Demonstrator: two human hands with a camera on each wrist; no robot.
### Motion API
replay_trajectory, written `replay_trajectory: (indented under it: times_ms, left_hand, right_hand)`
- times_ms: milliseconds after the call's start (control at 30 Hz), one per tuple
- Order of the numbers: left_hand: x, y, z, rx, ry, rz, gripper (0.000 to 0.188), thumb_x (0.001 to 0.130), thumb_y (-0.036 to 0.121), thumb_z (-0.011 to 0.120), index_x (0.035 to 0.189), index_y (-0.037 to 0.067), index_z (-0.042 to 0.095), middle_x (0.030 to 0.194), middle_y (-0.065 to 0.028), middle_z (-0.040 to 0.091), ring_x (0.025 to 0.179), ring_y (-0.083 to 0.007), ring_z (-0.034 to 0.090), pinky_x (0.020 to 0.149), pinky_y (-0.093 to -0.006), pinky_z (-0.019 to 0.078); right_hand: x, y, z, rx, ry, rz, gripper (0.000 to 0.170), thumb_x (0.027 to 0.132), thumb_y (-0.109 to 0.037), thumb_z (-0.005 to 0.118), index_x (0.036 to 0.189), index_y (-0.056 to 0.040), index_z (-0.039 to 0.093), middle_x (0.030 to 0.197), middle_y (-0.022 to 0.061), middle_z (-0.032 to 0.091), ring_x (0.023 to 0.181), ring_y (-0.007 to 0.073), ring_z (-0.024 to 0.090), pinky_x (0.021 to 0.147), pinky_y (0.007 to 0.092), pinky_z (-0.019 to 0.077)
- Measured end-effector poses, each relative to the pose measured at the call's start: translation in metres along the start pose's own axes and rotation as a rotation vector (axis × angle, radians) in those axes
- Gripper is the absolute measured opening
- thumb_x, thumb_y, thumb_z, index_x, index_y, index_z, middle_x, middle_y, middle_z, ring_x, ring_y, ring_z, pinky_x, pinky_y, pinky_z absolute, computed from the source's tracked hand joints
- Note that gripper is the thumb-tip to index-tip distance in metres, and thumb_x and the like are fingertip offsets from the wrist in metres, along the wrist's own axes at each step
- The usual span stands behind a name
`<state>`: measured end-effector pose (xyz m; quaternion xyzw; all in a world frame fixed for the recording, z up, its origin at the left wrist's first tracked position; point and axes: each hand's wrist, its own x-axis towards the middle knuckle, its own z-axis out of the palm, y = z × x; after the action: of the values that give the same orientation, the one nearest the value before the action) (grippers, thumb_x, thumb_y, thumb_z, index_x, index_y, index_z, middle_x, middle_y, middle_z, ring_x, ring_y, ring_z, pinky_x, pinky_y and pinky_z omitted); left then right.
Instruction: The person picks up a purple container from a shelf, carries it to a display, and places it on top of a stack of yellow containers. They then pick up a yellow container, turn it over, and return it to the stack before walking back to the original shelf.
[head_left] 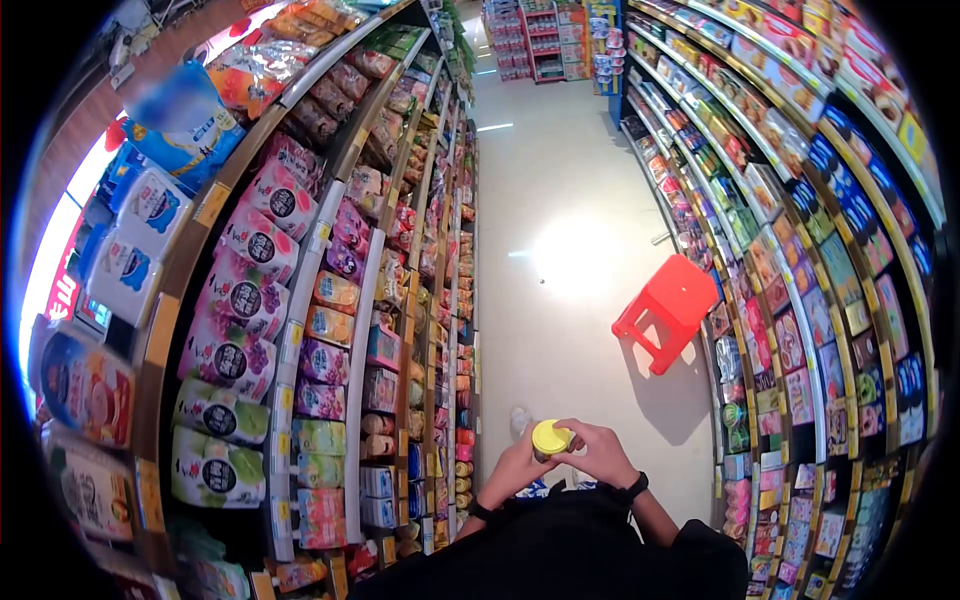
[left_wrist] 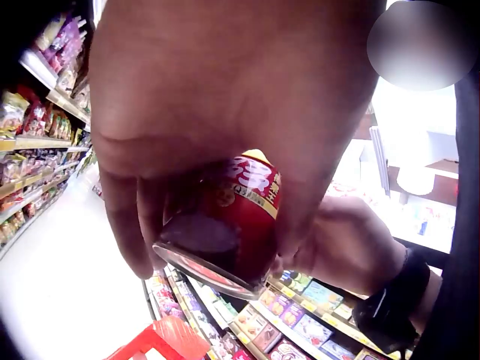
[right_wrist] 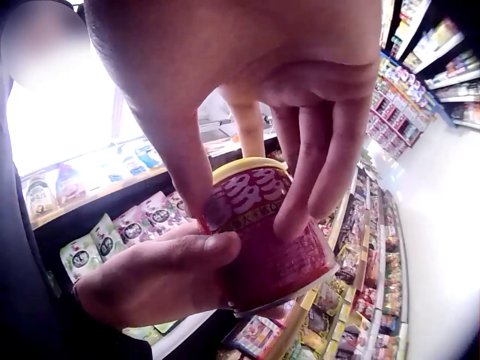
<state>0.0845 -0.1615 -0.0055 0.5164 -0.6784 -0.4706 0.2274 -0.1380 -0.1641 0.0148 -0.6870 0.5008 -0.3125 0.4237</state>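
Note:
A red can (right_wrist: pixel 262 262) with white lettering and a yellow lid (head_left: pixel 551 437) is held in front of the body, lid towards the head. My left hand (head_left: pixel 514 468) grips its side; in the right wrist view the left thumb (right_wrist: pixel 221 249) presses on the red label. From the other side my right hand (head_left: pixel 598 453) holds the can too, its fingers (right_wrist: pixel 300 180) and thumb around the upper part near the lid. In the left wrist view the can (left_wrist: pixel 247 199) tilts, showing its metal bottom rim. The left palm hides part of it there.
A red plastic stool (head_left: pixel 672 305) stands on the aisle floor (head_left: pixel 540 200), ahead and to the right. Shelves of bagged snacks (head_left: pixel 240 300) line the left side, shelves of boxed goods (head_left: pixel 800 300) the right. More racks (head_left: pixel 540 40) stand at the far end.

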Motion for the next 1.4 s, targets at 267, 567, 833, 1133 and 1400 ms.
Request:
replay_trajectory:
  times_ms: [267, 567, 833, 1133, 1400]
  left_hand:
    - [0.116, -0.034, -0.140, -0.056, 0.080, -0.001, 0.067, 0.095, 0.035, 0.084, 0.146, 0.011, 0.048, 0.131, -0.0215, 0.070, 0.122, -0.0457, 0.069, 0.097, -0.0471, 0.0569]
    - [0.249, -0.038, -0.230, -0.072, -0.024, 0.019, 0.066, 0.093, 0.029, 0.084, 0.146, 0.010, 0.050, 0.135, -0.0184, 0.069, 0.125, -0.0392, 0.069, 0.101, -0.0430, 0.0550]
    - [0.408, -0.052, -0.257, -0.037, -0.095, 0.036, 0.068, 0.094, 0.032, 0.084, 0.147, 0.010, 0.049, 0.134, -0.0175, 0.069, 0.125, -0.0380, 0.070, 0.101, -0.0429, 0.0555]
    - [0.583, 0.002, -0.308, 0.048, -0.014, -0.030, 0.071, 0.092, 0.036, 0.086, 0.148, 0.011, 0.049, 0.134, -0.0198, 0.069, 0.124, -0.0417, 0.069, 0.099, -0.0441, 0.0559]
    - [0.711, -0.014, -0.326, -0.019, -0.155, 0.032, 0.071, 0.093, 0.032, 0.085, 0.149, 0.010, 0.047, 0.132, -0.0211, 0.070, 0.124, -0.0414, 0.070, 0.100, -0.0440, 0.0560]
  right_hand:
    - [0.197, -0.030, 0.019, -0.073, -0.089, -0.056, 0.054, 0.088, -0.031, 0.087, 0.134, -0.0104, 0.067, 0.107, 0.0134, 0.078, 0.086, 0.0264, 0.077, 0.077, 0.0372, 0.0605]
    - [0.329, -0.029, 0.008, -0.001, 0.050, 0.023, 0.054, 0.089, -0.027, 0.087, 0.135, -0.0090, 0.067, 0.110, 0.0132, 0.078, 0.084, 0.0262, 0.077, 0.078, 0.0363, 0.0610]
    - [0.458, 0.033, -0.043, 0.057, 0.078, 0.085, 0.056, 0.087, -0.031, 0.088, 0.135, -0.0097, 0.067, 0.102, 0.0146, 0.078, 0.084, 0.0266, 0.077, 0.077, 0.0376, 0.0603]
    - [0.625, 0.051, -0.150, 0.035, 0.065, -0.020, 0.052, 0.089, -0.030, 0.085, 0.134, -0.0103, 0.067, 0.107, 0.0139, 0.078, 0.085, 0.0282, 0.077, 0.079, 0.0392, 0.0607]
    - [0.716, 0.091, -0.192, 0.013, 0.126, 0.096, 0.055, 0.088, -0.032, 0.086, 0.134, -0.0110, 0.067, 0.101, 0.0152, 0.077, 0.085, 0.0298, 0.077, 0.078, 0.0395, 0.0607]
